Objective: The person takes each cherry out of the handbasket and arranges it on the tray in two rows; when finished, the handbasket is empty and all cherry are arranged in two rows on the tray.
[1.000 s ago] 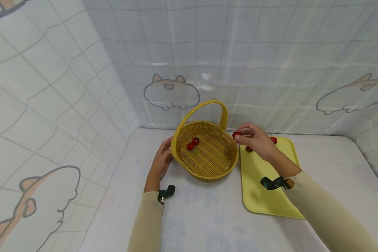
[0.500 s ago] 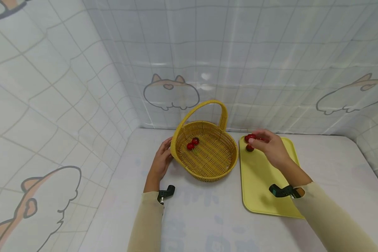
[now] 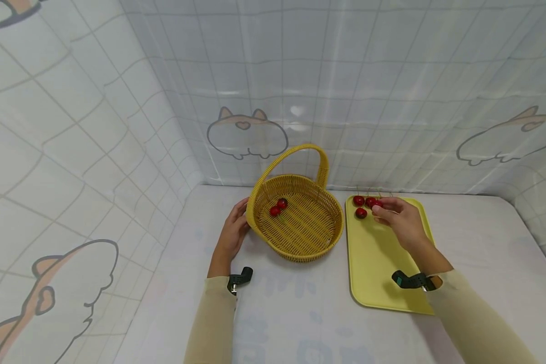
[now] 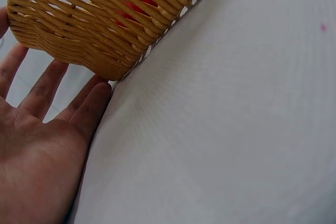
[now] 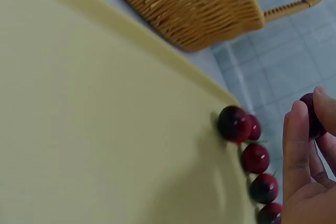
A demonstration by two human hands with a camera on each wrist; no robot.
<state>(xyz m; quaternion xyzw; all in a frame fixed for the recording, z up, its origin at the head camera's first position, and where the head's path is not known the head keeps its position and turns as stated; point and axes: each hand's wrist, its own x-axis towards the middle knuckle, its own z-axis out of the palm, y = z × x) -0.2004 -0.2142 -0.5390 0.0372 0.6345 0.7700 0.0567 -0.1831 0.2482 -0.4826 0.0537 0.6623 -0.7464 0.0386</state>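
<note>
Wall sheet (image 3: 359, 91): white, with grey grid lines and animal outlines, along the far side and the left.
Tablecloth (image 3: 279, 313): pale, faintly patterned, under the tray and the basket.
Tray (image 3: 373, 268): yellow, shallow, on the right.
Basket (image 3: 307, 232): yellow-brown wicker, just left of the tray, its tall handle arching from the left rim to the far rim.
My right hand (image 3: 402, 222): thumb and fingertips pinching one cherry at the tray's far end.
My left hand (image 3: 234, 230): fingers extended, resting against the basket's left outer side.
Held cherry (image 5: 313, 121): dark red, in my right fingertips; whether it touches the tray I cannot tell.
Tray cherries (image 5: 255, 158): a row along the far edge, one more nearer me at its left end.
Basket cherries (image 3: 275, 211): two, side by side, left of the basket's middle.
</note>
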